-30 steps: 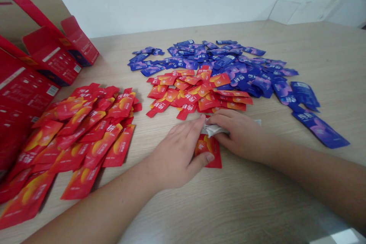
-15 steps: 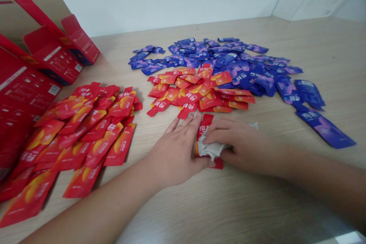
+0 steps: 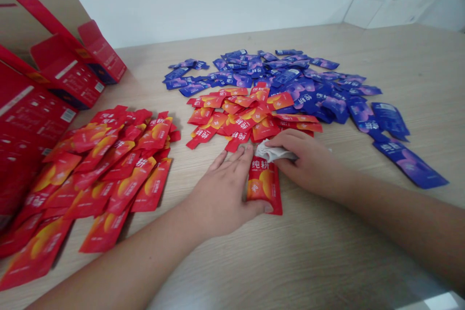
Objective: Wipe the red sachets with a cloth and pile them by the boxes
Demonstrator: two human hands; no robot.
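A single red-and-orange sachet lies flat on the table in front of me, its printed face up. My left hand rests beside it with fingers stretched out, the thumb pressing on the sachet's lower end. Crumpled in my right hand is a white cloth or tissue, which covers the sachet's top end. Just beyond my hands is a heap of similar red sachets. A larger pile of red sachets spreads to the left of my left hand.
Behind the red heap lies a wide pile of blue-purple sachets, with several strung out to the right. Red cardboard boxes stand at the left edge. A clear plate leans by the white wall at the back of the wooden table.
My right hand has moved the cloth away from me, from the sachet's middle to its top end, baring the printed face. The left hand has stayed in place.
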